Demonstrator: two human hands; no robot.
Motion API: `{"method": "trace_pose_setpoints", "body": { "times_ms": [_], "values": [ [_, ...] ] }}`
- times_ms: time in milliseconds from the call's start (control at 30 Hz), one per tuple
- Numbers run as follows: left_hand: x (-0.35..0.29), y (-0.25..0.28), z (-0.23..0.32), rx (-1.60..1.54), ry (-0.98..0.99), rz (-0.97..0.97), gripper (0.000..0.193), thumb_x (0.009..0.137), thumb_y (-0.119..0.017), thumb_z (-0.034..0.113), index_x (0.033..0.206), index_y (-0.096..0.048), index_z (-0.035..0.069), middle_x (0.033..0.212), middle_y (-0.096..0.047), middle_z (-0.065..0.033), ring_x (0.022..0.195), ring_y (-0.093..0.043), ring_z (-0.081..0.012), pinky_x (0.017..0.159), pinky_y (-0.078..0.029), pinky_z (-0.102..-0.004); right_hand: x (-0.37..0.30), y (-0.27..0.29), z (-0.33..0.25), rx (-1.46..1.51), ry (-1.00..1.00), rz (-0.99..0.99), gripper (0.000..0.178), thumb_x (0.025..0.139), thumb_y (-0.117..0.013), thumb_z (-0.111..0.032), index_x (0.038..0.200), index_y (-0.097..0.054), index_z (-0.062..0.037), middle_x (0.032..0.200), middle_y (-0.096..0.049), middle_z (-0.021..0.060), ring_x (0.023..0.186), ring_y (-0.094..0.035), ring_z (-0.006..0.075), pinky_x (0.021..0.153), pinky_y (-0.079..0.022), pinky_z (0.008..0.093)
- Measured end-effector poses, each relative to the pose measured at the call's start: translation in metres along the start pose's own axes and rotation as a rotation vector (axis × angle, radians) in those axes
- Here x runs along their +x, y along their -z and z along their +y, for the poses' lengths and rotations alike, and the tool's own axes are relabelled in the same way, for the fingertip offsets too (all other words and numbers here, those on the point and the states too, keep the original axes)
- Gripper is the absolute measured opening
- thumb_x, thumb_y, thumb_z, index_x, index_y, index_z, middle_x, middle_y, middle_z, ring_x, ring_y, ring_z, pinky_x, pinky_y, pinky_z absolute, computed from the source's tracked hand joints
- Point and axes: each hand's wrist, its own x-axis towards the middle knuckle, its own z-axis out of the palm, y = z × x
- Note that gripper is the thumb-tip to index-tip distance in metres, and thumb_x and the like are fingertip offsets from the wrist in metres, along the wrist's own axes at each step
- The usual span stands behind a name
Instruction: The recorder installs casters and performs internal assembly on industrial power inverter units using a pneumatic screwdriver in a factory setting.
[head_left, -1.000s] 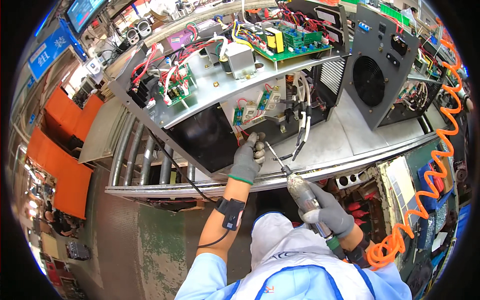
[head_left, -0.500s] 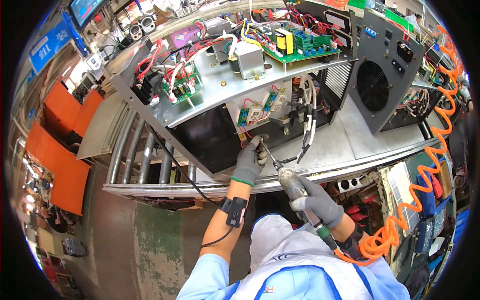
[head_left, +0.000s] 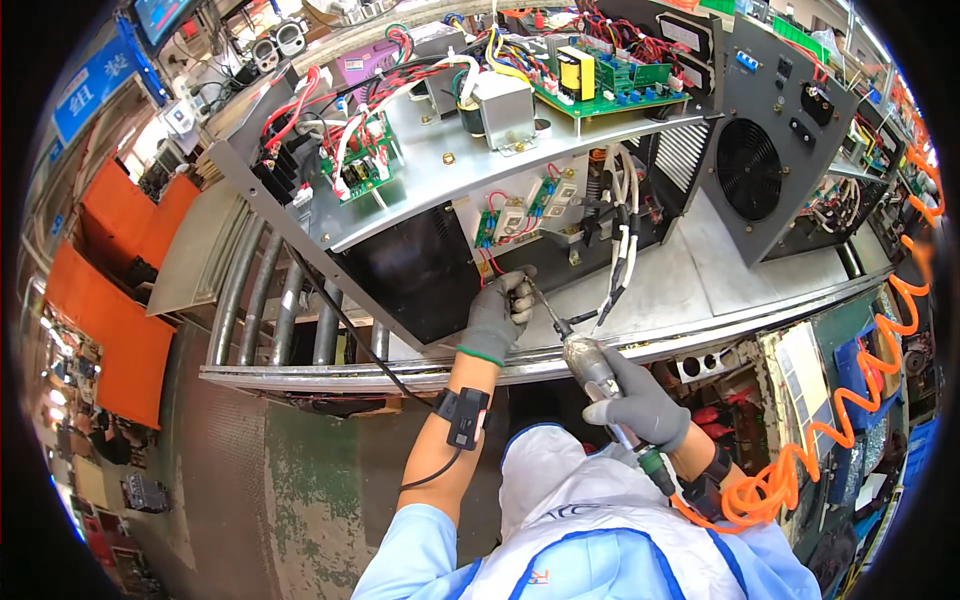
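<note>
Driver tip moved up to left hand at chassis; left hand pinches near bit, right hand clamped on driver.

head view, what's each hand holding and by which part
The right hand grips a pneumatic screwdriver around its metal body. The left hand is closed at the bit's tip; whether its fingers pinch a screw there cannot be told.
</note>
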Motion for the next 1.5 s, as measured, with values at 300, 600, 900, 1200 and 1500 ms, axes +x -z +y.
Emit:
{"method": "trace_pose_setpoints", "body": {
  "times_ms": [300,600,900,1200,1500],
  "values": [
    [-0.004,-0.007,0.006,0.138,0.053,0.055,0.015,0.083,-0.051,0.011,0.093,-0.054,0.0,0.054,-0.039,0.0033,0.041,-0.028,-0.0051,0.033,-0.017,-0.0192,-0.002,0.006,0.005,-0.225,0.014,0.029,0.096,0.061,-0.069,-0.027,0.135,-0.017,0.0043,0.1,-0.055,0.0194,0.091,-0.055,0.022,0.08,-0.042,0.0287],
    [-0.009,0.0,0.007,0.14,0.088,0.073,0.016,0.083,-0.052,0.013,0.091,-0.056,0.0,0.055,-0.039,0.0034,0.04,-0.027,-0.0057,0.034,-0.018,-0.0198,-0.002,0.009,0.007,-0.034,-0.006,-0.027,0.09,0.062,-0.067,-0.024,0.134,-0.021,0.0031,0.094,-0.055,0.0165,0.08,-0.057,0.0203,0.071,-0.045,0.028],
    [-0.004,0.004,0.002,0.081,0.095,0.07,0.019,0.084,-0.052,0.017,0.095,-0.057,0.002,0.055,-0.037,0.0031,0.04,-0.024,-0.0062,0.034,-0.018,-0.0201,-0.002,0.005,0.009,-0.727,-0.081,0.047,0.086,0.063,-0.066,-0.01,0.135,-0.022,0.0013,0.09,-0.052,0.0067,0.069,-0.053,0.013,0.067,-0.044,0.0242],
    [-0.002,0.002,-0.006,-0.022,-0.025,-0.156,0.027,0.087,-0.05,0.025,0.099,-0.057,0.002,0.055,-0.04,0.0014,0.039,-0.024,-0.0074,0.033,-0.017,-0.0198,0.006,-0.003,0.025,0.398,0.01,-0.059,0.081,0.064,-0.066,-0.012,0.134,-0.027,-0.0003,0.097,-0.049,0.004,0.084,-0.048,0.0114,0.072,-0.042,0.0222],
    [0.009,-0.002,-0.009,0.298,-0.205,0.335,0.039,0.088,-0.043,0.034,0.085,-0.058,-0.001,0.051,-0.04,0.0007,0.036,-0.031,-0.0081,0.032,-0.018,-0.0223,0.009,-0.009,0.022,0.105,0.007,0.006,0.083,0.063,-0.067,-0.014,0.133,-0.026,0.0038,0.101,-0.051,0.0092,0.088,-0.048,0.0128,0.077,-0.041,0.0239]
  ]
}}
